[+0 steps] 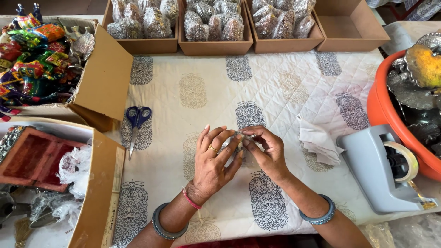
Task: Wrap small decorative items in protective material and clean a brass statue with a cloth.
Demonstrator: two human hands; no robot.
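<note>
My left hand [212, 158] and my right hand [266, 149] meet over the middle of the quilted printed cloth [275, 87]. Between their fingertips they pinch a small, thin, clear or silvery piece [242, 134]; it is too small to tell what it is. The left hand wears a ring, and both wrists carry grey bangles. A folded white cloth [317, 140] lies just right of my right hand. Blue-handled scissors [136, 124] lie on the cloth to the left of my left hand.
A grey tape dispenser [379, 170] stands at the right, beside an orange tub [383, 110] of silvery items. Cardboard boxes [216, 43] of wrapped packets line the far edge. At the left stand a box of colourful figurines [36, 59] and a box holding a red tray [32, 158].
</note>
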